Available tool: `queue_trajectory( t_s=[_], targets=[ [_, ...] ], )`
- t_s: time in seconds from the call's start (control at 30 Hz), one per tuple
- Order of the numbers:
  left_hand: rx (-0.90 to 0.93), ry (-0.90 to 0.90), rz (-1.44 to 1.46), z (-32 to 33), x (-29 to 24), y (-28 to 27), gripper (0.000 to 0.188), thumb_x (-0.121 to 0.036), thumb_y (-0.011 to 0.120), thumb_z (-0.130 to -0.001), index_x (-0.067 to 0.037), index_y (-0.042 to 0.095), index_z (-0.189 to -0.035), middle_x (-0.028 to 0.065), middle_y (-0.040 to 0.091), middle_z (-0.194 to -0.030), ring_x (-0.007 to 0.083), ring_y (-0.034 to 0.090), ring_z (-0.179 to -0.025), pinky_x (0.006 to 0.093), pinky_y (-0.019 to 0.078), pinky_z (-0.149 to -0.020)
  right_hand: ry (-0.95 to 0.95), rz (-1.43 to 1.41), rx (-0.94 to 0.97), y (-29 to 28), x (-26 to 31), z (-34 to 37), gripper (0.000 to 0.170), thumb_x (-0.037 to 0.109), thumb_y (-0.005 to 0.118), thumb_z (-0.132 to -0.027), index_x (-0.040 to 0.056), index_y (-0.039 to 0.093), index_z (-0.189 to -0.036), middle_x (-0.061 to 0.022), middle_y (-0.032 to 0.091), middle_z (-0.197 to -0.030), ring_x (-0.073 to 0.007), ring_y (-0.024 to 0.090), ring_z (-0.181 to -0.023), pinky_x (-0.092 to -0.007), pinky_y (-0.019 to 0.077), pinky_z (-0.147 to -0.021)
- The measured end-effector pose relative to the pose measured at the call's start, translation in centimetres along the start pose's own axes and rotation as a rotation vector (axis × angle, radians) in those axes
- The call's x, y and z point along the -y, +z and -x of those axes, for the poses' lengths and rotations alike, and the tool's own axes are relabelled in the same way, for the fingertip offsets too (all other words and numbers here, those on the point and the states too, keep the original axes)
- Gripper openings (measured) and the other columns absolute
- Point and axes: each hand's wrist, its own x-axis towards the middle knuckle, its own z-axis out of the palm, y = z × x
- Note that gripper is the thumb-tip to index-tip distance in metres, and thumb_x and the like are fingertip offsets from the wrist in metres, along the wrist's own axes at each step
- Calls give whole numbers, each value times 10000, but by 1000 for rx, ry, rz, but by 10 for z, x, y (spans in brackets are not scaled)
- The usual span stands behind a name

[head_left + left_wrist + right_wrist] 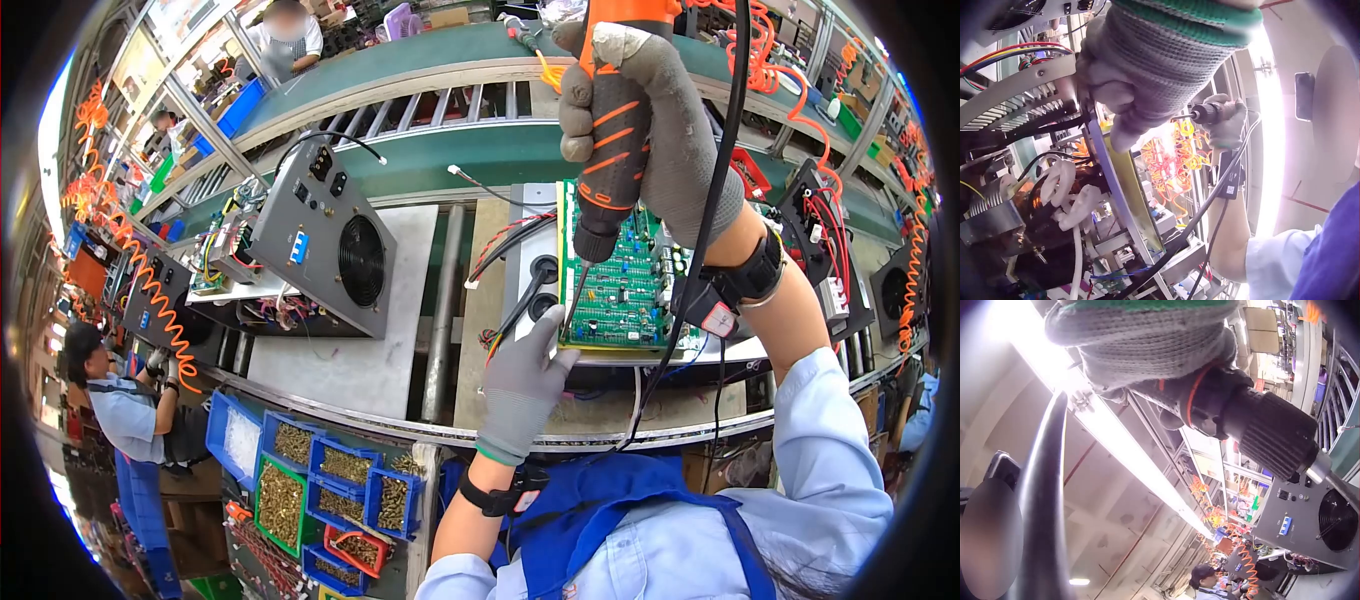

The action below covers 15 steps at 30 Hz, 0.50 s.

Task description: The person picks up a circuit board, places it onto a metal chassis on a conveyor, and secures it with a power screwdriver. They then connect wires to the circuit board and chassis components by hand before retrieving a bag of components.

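My gloved right hand (680,150) grips an orange and black power driver (612,130), its bit pointing down to the lower left edge of a green circuit board (625,290). In the right wrist view the driver's chuck (1279,434) shows below the glove (1147,347). My gloved left hand (525,385) rests at the board's lower left corner, thumb and fingers at its edge near the bit's tip. In the left wrist view this hand (1154,62) lies against the board's edge, and the driver's chuck (1207,114) is beyond it.
A grey fan unit (330,235) stands left on the rollers. Blue, green and red bins (280,505) of small parts sit at the front left. A black cable (722,170) hangs before the right arm. Another worker (125,400) is at the far left; a green conveyor (420,65) runs behind.
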Motion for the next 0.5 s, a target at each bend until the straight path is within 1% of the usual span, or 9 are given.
queue_trajectory(
  t_s=[0.07,0.17,0.2,0.27,0.3,0.33,0.37,0.4,0.5],
  targets=[
    [4,6,-47,-1,-1,0,474,-203,755,-755,-95,622,-1197,50,441,-539,123,447,-510,277,403,-528,-62,5,28,-4,-3,-1,501,407,517,-908,27,494,-1233,-19,524,-796,-121,538,-664,-267,480,-635],
    [-15,25,-63,-1,1,-1,454,-183,746,-757,-107,625,-1188,47,428,-540,132,447,-500,279,401,-525,-28,-47,21,-4,1,4,516,407,524,-902,24,469,-1242,-19,514,-798,-120,523,-664,-265,471,-627],
    [21,2,9,-2,-1,-6,422,-166,732,-766,-82,632,-1168,30,444,-544,111,452,-506,270,402,-524,-33,-47,16,-5,3,6,516,407,524,-902,24,469,-1242,-19,514,-798,-120,523,-664,-265,471,-627],
    [58,-14,85,-10,-1,-15,391,-149,718,-776,-56,638,-1147,12,459,-548,91,456,-512,261,403,-523,22,-211,15,-6,8,8,392,323,584,-899,6,551,-1127,-65,572,-770,-150,607,-654,-311,561,-614],
    [117,-87,252,-20,1,-23,351,-139,698,-790,-23,642,-1116,-11,478,-567,69,463,-531,250,405,-526,26,-164,-4,-5,13,12,405,318,609,-880,-8,550,-1113,-62,565,-726,-154,603,-626,-317,563,-593],
    [176,-160,417,-31,4,-30,315,-128,677,-803,9,647,-1085,-33,496,-586,47,469,-551,240,408,-528,13,-214,-84,3,17,18,421,336,592,-878,-4,538,-1120,-65,559,-701,-156,591,-599,-308,545,-577],
    [235,-149,413,-47,5,-38,251,-103,629,-824,1,646,-1052,32,618,-662,52,568,-594,237,448,-553,6,-133,-75,5,21,24,470,362,555,-880,6,491,-1181,-46,520,-737,-140,542,-613,-295,502,-566],
    [172,-32,326,-63,6,-35,216,-188,613,-852,6,658,-937,76,623,-647,139,601,-582,293,476,-570,-4,-53,-65,5,24,29,522,387,517,-881,16,445,-1241,-26,481,-774,-124,493,-628,-282,459,-555],
    [206,109,-231,-103,-10,-29,450,-456,557,-871,-20,665,-839,159,647,-710,321,636,-656,416,497,-622,-72,-91,-115,8,27,46,536,410,520,-879,22,453,-1243,-23,447,-753,-118,469,-594,-264,452,-511]
  ],
)
